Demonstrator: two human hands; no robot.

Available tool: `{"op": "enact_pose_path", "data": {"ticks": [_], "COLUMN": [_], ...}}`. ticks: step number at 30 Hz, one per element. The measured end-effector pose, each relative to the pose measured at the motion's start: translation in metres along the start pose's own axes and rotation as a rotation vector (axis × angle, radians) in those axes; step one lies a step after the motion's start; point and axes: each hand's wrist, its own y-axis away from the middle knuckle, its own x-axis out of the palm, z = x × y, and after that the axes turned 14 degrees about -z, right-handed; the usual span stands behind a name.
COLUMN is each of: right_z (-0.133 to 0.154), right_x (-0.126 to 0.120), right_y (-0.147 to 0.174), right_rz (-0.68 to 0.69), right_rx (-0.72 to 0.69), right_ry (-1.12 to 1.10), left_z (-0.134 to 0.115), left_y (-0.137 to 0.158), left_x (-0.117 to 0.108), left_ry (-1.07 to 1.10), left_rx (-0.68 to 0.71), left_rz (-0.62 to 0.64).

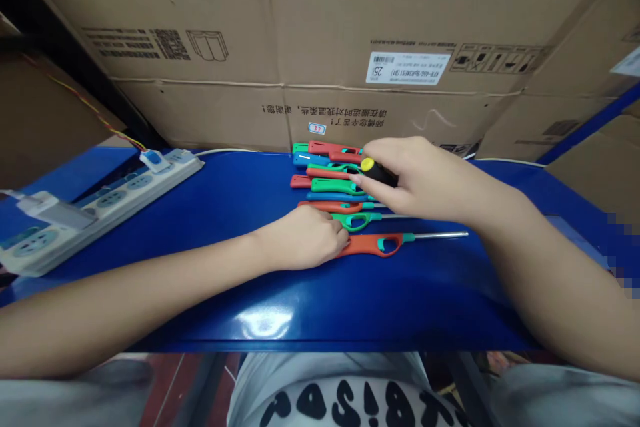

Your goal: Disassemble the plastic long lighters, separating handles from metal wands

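Several long-necked gas lighters in red, green, blue and orange lie in a stack of rows on the blue table. My left hand (310, 239) is closed over the handle end of the nearest one, an orange-red lighter (367, 245) whose metal tube points right. Just behind it lies a green lighter (356, 221), partly under my fingers. My right hand (405, 177) grips a black screwdriver (383, 173) with a yellow end cap, above the right part of the farther lighters. Its shaft is hidden by the hand. A red lighter (325, 147) lies at the back.
A large cardboard box (240, 113) stands along the back of the blue table (200, 307). At the left lies a white power strip (145, 197) with a charger (60, 210) plugged in. A small label (317, 128) sticks to the box.
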Motion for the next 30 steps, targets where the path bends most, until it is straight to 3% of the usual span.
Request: {"op": "enact_pose_path", "data": {"ticks": [4, 12, 19, 23, 30], "right_z": [0.001, 0.000, -0.003, -0.004, -0.007], "right_x": [-0.001, 0.003, 0.006, 0.006, 0.011], "right_y": [-0.006, -0.002, 0.000, -0.002, -0.004], "right_rz": [-0.077, -0.099, -0.076, -0.084, -0.135], "right_rx": [0.014, 0.036, 0.067, 0.046, -0.017], "right_ry": [0.099, 0.135, 0.149, 0.087, -0.003], "left_z": [-0.005, 0.003, 0.005, 0.004, -0.004], "left_y": [-0.002, 0.000, 0.003, 0.004, 0.003], "left_x": [-0.003, 0.006, -0.001, -0.004, -0.008], "left_ry": [-0.058, 0.004, 0.158, 0.084, 0.028], "left_rx": [-0.012, 0.049, 0.048, -0.026, -0.147], "left_rz": [-0.121, -0.202, -0.087, -0.042, -0.071]}}
